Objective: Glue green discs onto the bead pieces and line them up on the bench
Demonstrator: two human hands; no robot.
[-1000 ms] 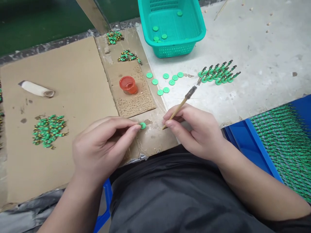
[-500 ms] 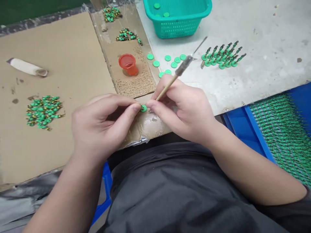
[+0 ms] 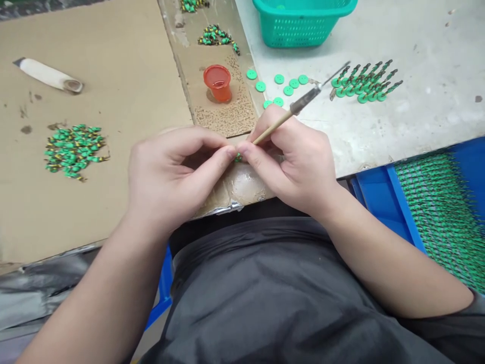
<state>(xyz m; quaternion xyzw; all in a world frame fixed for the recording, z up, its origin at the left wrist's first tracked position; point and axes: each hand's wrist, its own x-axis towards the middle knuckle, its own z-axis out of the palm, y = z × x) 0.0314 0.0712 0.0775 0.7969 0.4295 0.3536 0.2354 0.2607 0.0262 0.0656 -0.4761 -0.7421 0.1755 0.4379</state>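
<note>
At left, a heap [image 3: 76, 151] of small figures is spread on cardboard [image 3: 125, 65]. By the left hand [image 3: 170, 174], thumb and forefinger nearly closed, a green piece [image 3: 238, 157] is pinched nearer the body than the cup [image 3: 223, 94]; were the grip slackened, it could be dropped. By the right hand [image 3: 303, 167], fingers drawn together, a stick [image 3: 272, 129] is held; whether the piece is also touched by those fingertips cannot be told. Loose discs [image 3: 288, 91] are scattered beyond; the standing figures [image 3: 350, 90] could be toppled should the thin tip be swung low. At far right, a tray [image 3: 408, 208] is lined with green rows
</note>
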